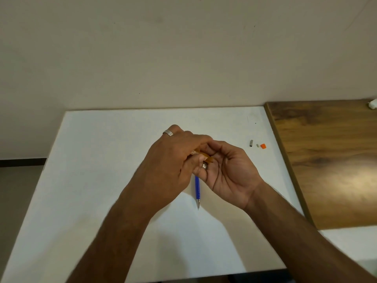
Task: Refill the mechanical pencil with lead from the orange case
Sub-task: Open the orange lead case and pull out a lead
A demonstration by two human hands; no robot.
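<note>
Lead case tipped over an open palm, pencil pinned below

The left hand (169, 166) has its grip closed on the orange case (204, 157), held slanted toward the cupped right hand (228, 172), whose lower fingers pinch the blue mechanical pencil (197, 189), tip pointing down toward the white worktop (102, 160). No lead can be made out. I judge the leads light, thin and quick to snap, best rolled into the palm and lifted near one end; the case looks slick and light, so take it by its flat sides. A metal cap (251, 143), a small eraser (257, 145) and an orange lid (263, 146) lie well apart at the right, near a wooden table (326, 160). A plain beige wall (183, 48) stands behind.
</note>
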